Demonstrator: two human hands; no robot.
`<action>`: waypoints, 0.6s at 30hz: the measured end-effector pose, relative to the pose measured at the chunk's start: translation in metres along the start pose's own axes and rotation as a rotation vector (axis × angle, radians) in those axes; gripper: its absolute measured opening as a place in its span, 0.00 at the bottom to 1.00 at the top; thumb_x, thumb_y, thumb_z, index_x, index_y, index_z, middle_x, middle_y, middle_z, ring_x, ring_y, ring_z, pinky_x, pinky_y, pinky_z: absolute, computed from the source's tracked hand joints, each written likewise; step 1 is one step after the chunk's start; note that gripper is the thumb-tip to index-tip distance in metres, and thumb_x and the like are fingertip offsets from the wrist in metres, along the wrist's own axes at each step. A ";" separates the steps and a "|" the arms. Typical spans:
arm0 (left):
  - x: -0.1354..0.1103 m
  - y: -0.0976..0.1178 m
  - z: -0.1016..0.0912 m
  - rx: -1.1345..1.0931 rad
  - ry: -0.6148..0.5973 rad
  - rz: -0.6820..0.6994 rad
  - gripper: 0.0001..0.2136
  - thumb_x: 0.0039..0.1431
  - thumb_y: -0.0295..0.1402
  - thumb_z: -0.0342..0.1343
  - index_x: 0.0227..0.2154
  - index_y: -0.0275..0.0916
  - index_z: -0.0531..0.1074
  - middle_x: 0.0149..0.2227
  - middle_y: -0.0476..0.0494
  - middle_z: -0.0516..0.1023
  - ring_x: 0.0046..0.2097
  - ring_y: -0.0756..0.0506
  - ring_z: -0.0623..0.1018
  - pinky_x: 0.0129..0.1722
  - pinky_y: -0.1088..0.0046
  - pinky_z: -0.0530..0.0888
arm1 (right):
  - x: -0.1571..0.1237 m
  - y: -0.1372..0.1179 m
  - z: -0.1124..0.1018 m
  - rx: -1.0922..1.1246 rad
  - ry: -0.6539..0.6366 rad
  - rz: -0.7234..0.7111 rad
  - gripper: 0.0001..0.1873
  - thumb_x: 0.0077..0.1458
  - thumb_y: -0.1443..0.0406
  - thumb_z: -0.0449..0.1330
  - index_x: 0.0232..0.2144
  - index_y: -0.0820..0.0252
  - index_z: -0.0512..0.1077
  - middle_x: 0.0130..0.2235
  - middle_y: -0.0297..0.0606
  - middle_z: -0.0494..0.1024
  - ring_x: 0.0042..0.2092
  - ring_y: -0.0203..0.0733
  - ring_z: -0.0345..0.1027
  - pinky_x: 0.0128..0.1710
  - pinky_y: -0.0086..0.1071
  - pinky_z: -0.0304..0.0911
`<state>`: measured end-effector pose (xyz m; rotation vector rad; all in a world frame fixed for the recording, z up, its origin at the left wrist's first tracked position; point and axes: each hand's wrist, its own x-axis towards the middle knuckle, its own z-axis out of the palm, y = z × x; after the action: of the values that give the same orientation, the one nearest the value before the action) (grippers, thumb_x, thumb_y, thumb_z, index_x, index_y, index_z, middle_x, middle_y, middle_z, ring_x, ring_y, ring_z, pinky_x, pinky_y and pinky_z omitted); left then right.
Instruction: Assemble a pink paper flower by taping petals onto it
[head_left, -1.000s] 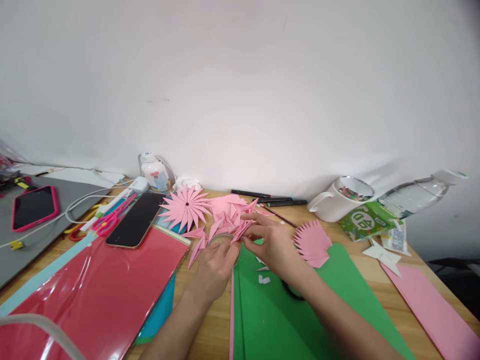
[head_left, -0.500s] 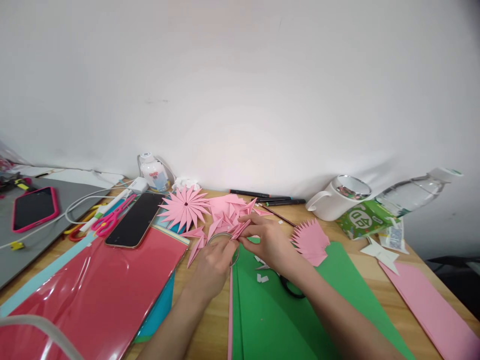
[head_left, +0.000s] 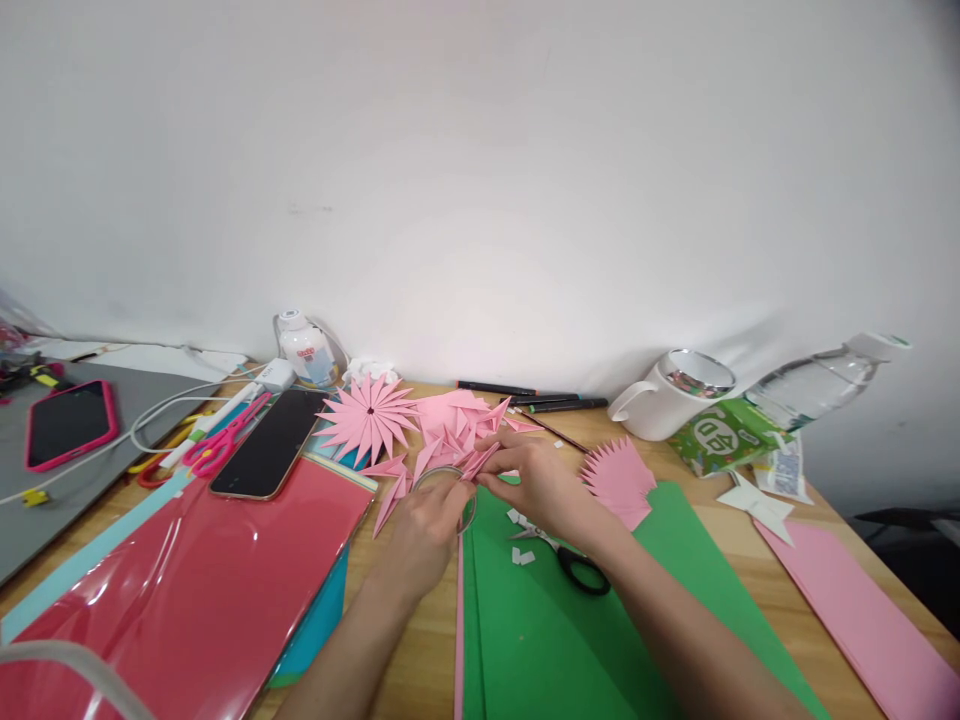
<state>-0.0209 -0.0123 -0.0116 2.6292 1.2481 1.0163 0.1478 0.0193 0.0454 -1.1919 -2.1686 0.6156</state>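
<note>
My left hand (head_left: 424,525) curls its fingers round a clear tape roll (head_left: 450,478) at the middle of the wooden table. My right hand (head_left: 536,480) pinches a pointed pink paper petal (head_left: 480,460) just above the roll. Loose folded pink petals (head_left: 454,420) are heaped behind both hands. A finished pink paper starburst flower (head_left: 369,415) lies to their left, and a fan of pink petals (head_left: 619,480) to their right. Black-handled scissors (head_left: 570,560) rest on the green paper sheet (head_left: 540,630) under my right wrist.
A red sheet (head_left: 187,590) with a black phone (head_left: 270,440) on it covers the left; pink scissors (head_left: 221,440), a glue bottle (head_left: 306,350) and a pink-cased phone (head_left: 67,420) lie beyond. A white mug (head_left: 671,395), water bottle (head_left: 817,385), green packet (head_left: 724,435) and pink strip (head_left: 855,610) sit right.
My right forearm has shifted slightly, and the black-handled scissors beneath it now show. Both hands keep their hold in the same spot.
</note>
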 end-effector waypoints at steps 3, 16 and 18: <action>0.000 0.000 0.000 0.014 -0.001 0.010 0.12 0.60 0.19 0.40 0.35 0.37 0.67 0.31 0.45 0.72 0.35 0.47 0.74 0.31 0.74 0.67 | -0.001 0.001 -0.001 -0.022 -0.010 -0.014 0.11 0.45 0.78 0.61 0.21 0.59 0.77 0.35 0.39 0.79 0.39 0.42 0.74 0.37 0.32 0.68; 0.002 -0.001 -0.002 0.142 -0.053 0.050 0.12 0.56 0.17 0.41 0.32 0.37 0.67 0.33 0.42 0.74 0.36 0.45 0.75 0.33 0.71 0.68 | -0.004 0.008 0.023 -0.306 0.087 -0.070 0.10 0.46 0.76 0.59 0.19 0.63 0.75 0.48 0.54 0.75 0.44 0.53 0.73 0.41 0.43 0.70; 0.001 -0.001 -0.001 0.143 -0.053 0.041 0.13 0.55 0.16 0.41 0.33 0.37 0.67 0.33 0.41 0.74 0.36 0.45 0.75 0.33 0.71 0.68 | -0.005 0.008 0.026 -0.334 0.102 -0.112 0.10 0.48 0.76 0.58 0.20 0.64 0.75 0.50 0.56 0.73 0.46 0.54 0.72 0.42 0.45 0.70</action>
<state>-0.0219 -0.0108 -0.0103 2.7785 1.3072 0.8886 0.1370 0.0161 0.0199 -1.2272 -2.2907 0.1433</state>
